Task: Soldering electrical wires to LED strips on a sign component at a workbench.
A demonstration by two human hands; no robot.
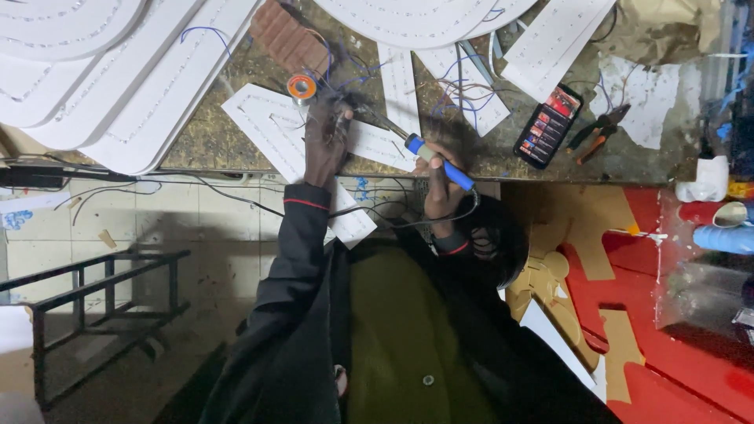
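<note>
The fingers of the right hand [441,182] are clamped around the blue handle of a soldering iron [440,162], whose metal tip runs up and left toward the left hand [326,140]. That hand's fingers are bunched together, pinching thin wires [352,82] down onto a white letter-shaped panel [267,126] on the table [204,141]. Just above those fingers stands an orange solder spool [301,86]. Well to the right of the iron lie a phone [548,126] and pliers [598,130].

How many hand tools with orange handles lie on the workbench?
1: the pliers lie right of the phone, far from both hands. Others may hide under the white panels.
</note>
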